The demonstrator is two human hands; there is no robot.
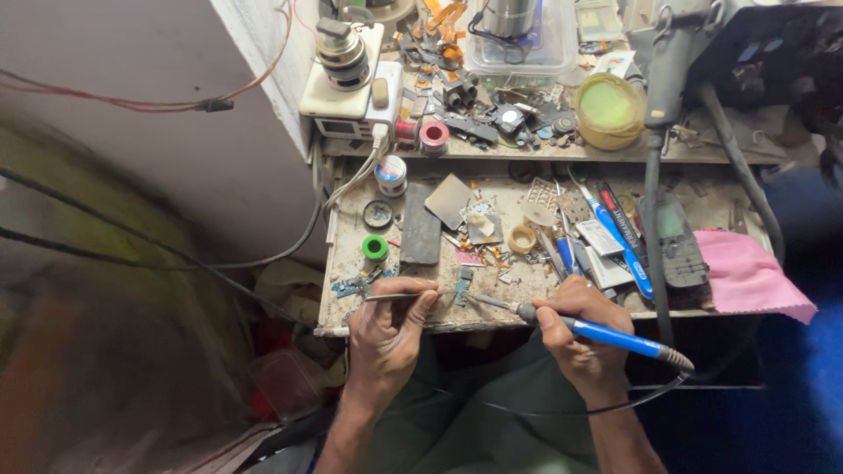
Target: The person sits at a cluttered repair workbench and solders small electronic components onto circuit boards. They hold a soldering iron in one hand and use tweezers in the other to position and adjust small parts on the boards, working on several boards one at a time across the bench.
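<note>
The left hand [386, 329] is resting at the front edge of the worktop [351, 303], its fingers [423, 307] pinching a pair of metal tweezers [406, 297]. The tweezers are lying nearly level, long axis running left to right, tips pointing right toward a small circuit board [462, 287].

The circuit board is sitting on the worktop just beside the front edge, between the two hands, its long axis running roughly front to back. The tweezer tips are meeting it from the left; whether they are actually gripping it cannot be told.

The right hand [580, 329] is holding a blue-handled soldering iron [606, 333], its fingers [549, 320] closing around the grip in a pen hold. The iron's long axis is slanting from lower right up to the left, and its metal tip [492, 302] is approaching the board from the right. Its cable [562, 409] is trailing below the worktop edge.

Both tools are converging on the board from opposite sides; the left hand is appearing slightly nearer.
</note>
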